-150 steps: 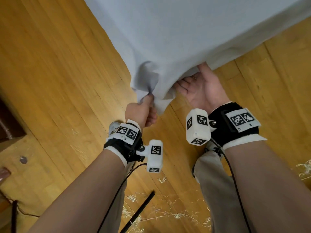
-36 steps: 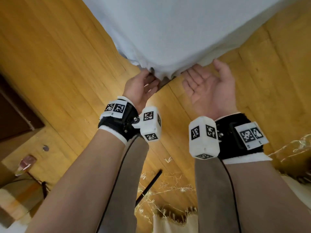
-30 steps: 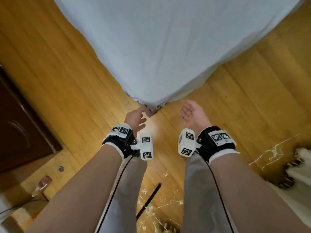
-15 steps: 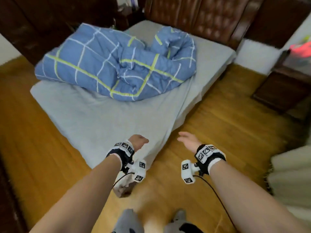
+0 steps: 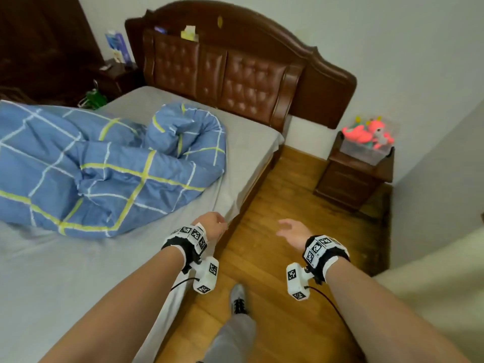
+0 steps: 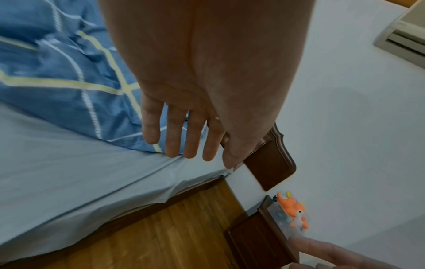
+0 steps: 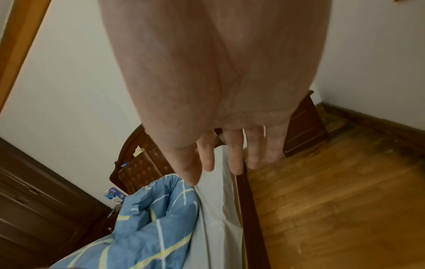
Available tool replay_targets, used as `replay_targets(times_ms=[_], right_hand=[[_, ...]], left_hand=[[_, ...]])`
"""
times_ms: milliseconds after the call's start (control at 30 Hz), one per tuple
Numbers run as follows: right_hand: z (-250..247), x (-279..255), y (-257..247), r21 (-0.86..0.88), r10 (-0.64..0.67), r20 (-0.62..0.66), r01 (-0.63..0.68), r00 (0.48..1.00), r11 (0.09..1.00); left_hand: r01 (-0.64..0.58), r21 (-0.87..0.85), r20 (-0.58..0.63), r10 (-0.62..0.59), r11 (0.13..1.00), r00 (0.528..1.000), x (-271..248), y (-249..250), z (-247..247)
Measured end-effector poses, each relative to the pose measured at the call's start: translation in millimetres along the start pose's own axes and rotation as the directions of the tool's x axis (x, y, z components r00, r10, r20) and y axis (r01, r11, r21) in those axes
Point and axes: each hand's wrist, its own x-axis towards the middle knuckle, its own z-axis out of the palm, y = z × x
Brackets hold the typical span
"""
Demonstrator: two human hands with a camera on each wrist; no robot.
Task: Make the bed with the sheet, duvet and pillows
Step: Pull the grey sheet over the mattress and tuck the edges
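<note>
A grey sheet [image 5: 65, 279] covers the mattress and hangs over its right side. On it lies a crumpled blue duvet [image 5: 99, 163] with yellow and white lines, bunched toward the left and the headboard. My left hand [image 5: 212, 224] hovers over the sheet's right edge, fingers straight and empty, as the left wrist view [image 6: 184, 138] shows. My right hand [image 5: 290, 229] hangs over the wooden floor beside the bed, fingers loose and spread, holding nothing [image 7: 232, 156]. No pillow shows in any view.
A padded brown headboard [image 5: 235, 74] stands at the wall. A nightstand [image 5: 353, 179] with a clear box of pink toys [image 5: 369, 137] stands right of the bed, another nightstand [image 5: 115, 74] at the far left. Wooden floor [image 5: 288, 195] runs along the bed's right side.
Both hands let go of the sheet corner at the bed's foot. I have risen and turned along the bed's right side, so the duvet and headboard have come into view.
</note>
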Motion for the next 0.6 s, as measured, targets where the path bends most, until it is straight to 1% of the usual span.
replay_targets(times_ms=[67, 167, 233, 333, 467, 533, 600], right_hand=[[-36, 51, 0, -0.052, 0.023, -0.017, -0.024, 1.0, 0.998], [-95, 118, -6, -0.139, 0.059, 0.02, -0.056, 0.998, 0.989], [-134, 163, -11, -0.151, 0.096, 0.03, -0.09, 0.995, 0.984], [-190, 227, -18, -0.155, 0.143, 0.024, -0.137, 0.99, 0.978], [-258, 328, -27, -0.145, 0.134, 0.039, -0.127, 0.99, 0.981], [-289, 389, -30, -0.163, 0.118, 0.069, -0.105, 0.991, 0.981], [-318, 453, -34, -0.188, 0.073, 0.106, -0.052, 0.992, 0.981]], left_hand=[[-0.011, -0.018, 0.012, 0.011, 1.0, 1.0, 53, 30, -7], [-0.031, 0.004, 0.043, 0.031, 0.999, 0.999, 127, 78, -25], [-0.046, 0.057, 0.075, 0.042, 0.997, 0.996, 175, 114, -42], [-0.05, 0.101, 0.083, 0.041, 0.994, 0.996, 244, 166, -67], [-0.029, 0.107, 0.084, 0.02, 0.994, 0.996, 344, 233, -93], [0.01, 0.112, 0.065, -0.018, 0.994, 0.998, 398, 255, -98], [0.062, 0.1, 0.042, -0.067, 0.993, 0.997, 453, 273, -99]])
